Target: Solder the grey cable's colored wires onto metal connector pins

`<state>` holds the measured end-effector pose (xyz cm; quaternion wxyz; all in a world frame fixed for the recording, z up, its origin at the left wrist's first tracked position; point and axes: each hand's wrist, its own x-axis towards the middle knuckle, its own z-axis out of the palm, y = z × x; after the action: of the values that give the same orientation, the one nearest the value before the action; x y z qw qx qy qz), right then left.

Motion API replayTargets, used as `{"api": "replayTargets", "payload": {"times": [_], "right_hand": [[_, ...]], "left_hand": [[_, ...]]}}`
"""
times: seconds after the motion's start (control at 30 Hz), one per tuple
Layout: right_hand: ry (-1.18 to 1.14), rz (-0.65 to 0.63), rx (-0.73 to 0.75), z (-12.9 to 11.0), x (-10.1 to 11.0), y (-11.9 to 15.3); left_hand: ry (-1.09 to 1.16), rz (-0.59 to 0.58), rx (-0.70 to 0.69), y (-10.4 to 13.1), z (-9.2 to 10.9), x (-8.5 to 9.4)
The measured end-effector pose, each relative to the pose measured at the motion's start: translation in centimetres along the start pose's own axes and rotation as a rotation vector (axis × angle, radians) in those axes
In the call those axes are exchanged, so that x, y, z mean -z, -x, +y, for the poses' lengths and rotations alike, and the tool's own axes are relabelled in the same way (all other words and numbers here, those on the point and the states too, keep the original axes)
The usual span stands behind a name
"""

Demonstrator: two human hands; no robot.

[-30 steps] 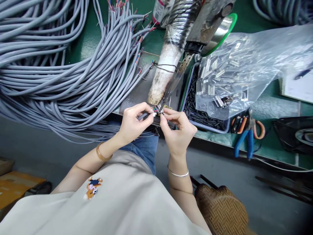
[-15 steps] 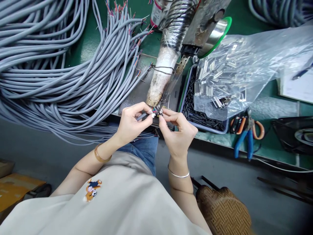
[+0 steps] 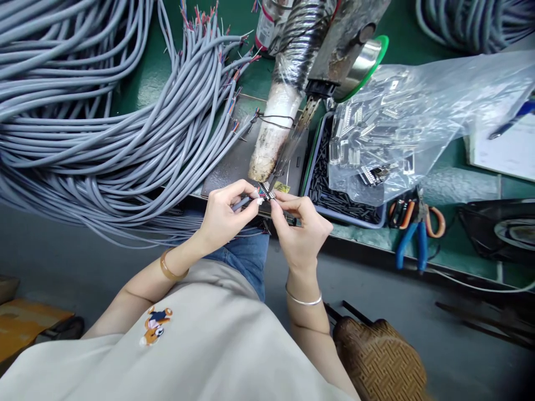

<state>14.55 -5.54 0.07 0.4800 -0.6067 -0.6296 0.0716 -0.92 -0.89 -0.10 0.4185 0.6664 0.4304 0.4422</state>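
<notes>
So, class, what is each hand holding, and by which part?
Left hand: a grey cable, pinched near its coloured wires. Right hand: a small connector, gripped at one end.

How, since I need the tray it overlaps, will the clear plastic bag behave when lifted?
The clear plastic bag would probably sag; its film looks wrinkled. The shiny parts clustered toward the tray may slide, possibly weighing that end down.

This is a cable-assembly workshop, as shown by a green tabletop [image 3: 147, 83] carrying stripped grey multicore cables [image 3: 167, 145] around ten o'clock, a flexible ribbed duct [image 3: 301, 36] at twelve, bagged metal connectors [image 3: 370, 136] at two and pliers [image 3: 421, 216] just past three.
</notes>
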Motion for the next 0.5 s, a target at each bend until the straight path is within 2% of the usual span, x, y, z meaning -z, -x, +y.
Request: {"api": "replayTargets", "payload": {"times": [0.2, 0.27, 0.37, 0.5], "right_hand": [[0.039, 0.027, 0.042, -0.1, 0.2, 0.7], [-0.023, 0.022, -0.039, -0.2, 0.4, 1.0], [-0.101, 0.065, -0.159, -0.4, 0.9, 1.5], [-0.141, 0.247, -0.085, -0.8, 1.6, 1.8]], "left_hand": [[-0.071, 0.061, -0.244, 0.8, -0.6, -0.3], [-0.067, 0.090, -0.230, 0.8, -0.7, -0.3], [-0.041, 0.071, -0.124, 0.7, -0.6, -0.3], [0.011, 0.051, -0.052, 0.7, -0.5, -0.2]]}}
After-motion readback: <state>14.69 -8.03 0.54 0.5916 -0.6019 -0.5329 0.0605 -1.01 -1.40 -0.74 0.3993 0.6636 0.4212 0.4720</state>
